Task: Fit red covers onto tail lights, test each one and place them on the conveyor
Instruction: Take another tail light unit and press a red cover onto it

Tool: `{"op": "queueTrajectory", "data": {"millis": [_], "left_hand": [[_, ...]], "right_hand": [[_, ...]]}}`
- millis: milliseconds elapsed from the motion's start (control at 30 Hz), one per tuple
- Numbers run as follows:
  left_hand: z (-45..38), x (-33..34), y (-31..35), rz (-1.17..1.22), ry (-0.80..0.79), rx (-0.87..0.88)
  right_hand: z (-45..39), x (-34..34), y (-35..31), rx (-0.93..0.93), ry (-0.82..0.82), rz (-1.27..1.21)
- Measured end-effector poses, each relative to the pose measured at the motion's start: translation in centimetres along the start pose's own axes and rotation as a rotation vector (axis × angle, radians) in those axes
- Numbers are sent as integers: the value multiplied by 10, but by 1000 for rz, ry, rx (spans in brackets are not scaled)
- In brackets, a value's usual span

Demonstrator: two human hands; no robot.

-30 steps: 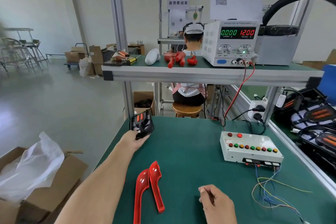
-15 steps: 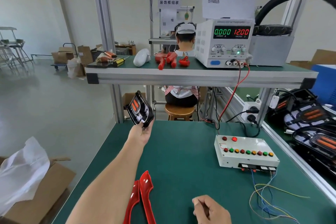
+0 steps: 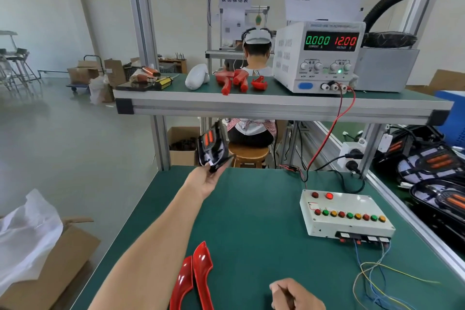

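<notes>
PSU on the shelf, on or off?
On. The power supply display is lit, reading 0.000 current and 12.00 voltage, and a green indicator glows on its panel.

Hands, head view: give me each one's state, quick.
Left hand: holding the black tail light up off the table.
Right hand: fingers curled, nothing visible in its grip.
</notes>
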State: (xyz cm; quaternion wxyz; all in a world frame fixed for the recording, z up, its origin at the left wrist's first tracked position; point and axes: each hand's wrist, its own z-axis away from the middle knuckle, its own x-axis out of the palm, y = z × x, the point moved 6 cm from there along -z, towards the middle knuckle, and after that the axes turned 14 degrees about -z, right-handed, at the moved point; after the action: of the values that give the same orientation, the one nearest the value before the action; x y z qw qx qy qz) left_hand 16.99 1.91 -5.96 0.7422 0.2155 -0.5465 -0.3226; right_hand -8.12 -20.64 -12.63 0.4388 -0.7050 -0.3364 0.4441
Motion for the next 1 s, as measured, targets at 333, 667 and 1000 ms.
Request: {"op": "queueTrajectory", "data": {"millis": [333, 667, 1000], "left_hand": [[46, -28, -41, -712, -94, -265], [72, -25, -69, -84, 30, -224], [94, -9, -74, -34, -159, -265]], "right_hand": [[1, -1, 6, 86, -109, -151], [5, -7, 1, 72, -120, -148], [4, -6, 4, 73, -133, -155]]}}
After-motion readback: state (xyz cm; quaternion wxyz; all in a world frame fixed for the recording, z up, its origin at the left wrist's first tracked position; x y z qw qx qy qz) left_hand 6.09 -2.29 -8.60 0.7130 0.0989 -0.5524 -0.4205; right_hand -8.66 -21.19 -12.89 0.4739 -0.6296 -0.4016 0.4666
